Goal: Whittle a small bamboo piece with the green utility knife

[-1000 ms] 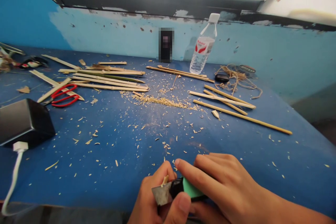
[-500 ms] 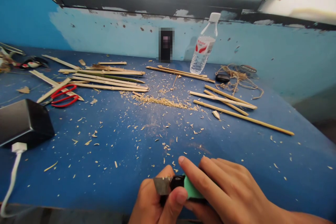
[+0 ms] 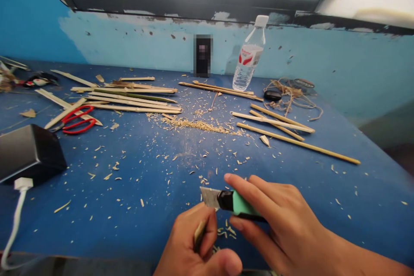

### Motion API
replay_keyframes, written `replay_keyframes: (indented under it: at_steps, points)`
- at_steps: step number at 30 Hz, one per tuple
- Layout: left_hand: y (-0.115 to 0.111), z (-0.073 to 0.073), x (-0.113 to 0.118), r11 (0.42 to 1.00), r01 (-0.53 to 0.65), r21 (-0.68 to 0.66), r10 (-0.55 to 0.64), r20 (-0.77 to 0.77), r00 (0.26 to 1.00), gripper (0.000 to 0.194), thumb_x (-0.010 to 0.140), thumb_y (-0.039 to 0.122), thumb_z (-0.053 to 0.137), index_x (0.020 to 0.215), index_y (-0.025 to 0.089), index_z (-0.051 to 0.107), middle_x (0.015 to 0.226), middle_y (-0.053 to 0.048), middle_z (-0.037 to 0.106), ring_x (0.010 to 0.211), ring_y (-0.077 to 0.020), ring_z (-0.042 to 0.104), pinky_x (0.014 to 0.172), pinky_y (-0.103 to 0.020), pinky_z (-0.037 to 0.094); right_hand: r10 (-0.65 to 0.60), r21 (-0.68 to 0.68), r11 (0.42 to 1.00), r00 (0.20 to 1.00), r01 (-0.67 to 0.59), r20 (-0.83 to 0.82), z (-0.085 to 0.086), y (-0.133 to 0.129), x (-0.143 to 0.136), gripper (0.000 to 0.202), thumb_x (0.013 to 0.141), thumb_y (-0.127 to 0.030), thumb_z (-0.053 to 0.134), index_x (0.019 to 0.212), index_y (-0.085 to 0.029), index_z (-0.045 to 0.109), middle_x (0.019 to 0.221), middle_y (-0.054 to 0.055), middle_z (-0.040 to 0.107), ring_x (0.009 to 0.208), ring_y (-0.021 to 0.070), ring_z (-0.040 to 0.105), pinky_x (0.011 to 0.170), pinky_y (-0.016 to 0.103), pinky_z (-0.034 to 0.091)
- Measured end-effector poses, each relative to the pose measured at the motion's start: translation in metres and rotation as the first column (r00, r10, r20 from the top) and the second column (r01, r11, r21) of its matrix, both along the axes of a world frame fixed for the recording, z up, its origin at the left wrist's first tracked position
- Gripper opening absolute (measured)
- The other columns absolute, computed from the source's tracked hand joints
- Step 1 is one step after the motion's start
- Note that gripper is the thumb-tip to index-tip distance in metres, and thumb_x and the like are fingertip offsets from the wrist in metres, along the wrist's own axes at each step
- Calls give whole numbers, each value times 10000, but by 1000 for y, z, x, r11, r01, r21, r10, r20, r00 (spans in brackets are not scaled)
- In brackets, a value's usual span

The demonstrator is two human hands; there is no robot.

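Near the front edge of the desk (image 3: 113,224), the end of a wooden strip (image 3: 199,233) shows in the left hand (image 3: 189,233), fingers curled round it, thumb apart. Beside it, the right hand (image 3: 284,220) is closed on a green-and-black cutter (image 3: 241,205), its blade (image 3: 211,197) near the left forefinger. Beyond lie shavings (image 3: 197,125); farther left, split sticks (image 3: 139,108) and red-handled scissors (image 3: 77,132); to the right, thin rods (image 3: 297,142); at the back, a bottle (image 3: 247,60).

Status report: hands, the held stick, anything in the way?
Right hand gripping green utility knife, blade out. Left hand closed around stick. Loose shavings ahead on blue table.
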State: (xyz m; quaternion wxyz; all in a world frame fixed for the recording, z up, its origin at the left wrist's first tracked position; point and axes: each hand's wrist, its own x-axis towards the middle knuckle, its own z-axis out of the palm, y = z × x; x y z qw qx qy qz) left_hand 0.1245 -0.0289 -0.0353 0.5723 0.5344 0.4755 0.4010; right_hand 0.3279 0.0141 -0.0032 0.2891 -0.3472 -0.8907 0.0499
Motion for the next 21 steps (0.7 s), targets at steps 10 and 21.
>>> replay_keyframes:
  at_steps: [10,21]
  points:
    - [-2,-5,1,980,84,-178,-72,74,995,725,620,826,825,546,229,421,552,35,409,552,-132,334,518,-283,241,73,-220,970,987,-104,-142,14,1,-3,372,1113,-490,440,1265,-193,605,998,53,797,771,155,759,620,238,561]
    - [-7,-7,-1,991,-1,-131,17,124,992,847,451,1015,667,534,211,414,524,28,405,544,-119,299,515,-271,229,99,-316,937,979,-152,-178,13,3,3,393,1100,-519,437,1303,-224,598,1118,59,790,893,175,771,711,267,597]
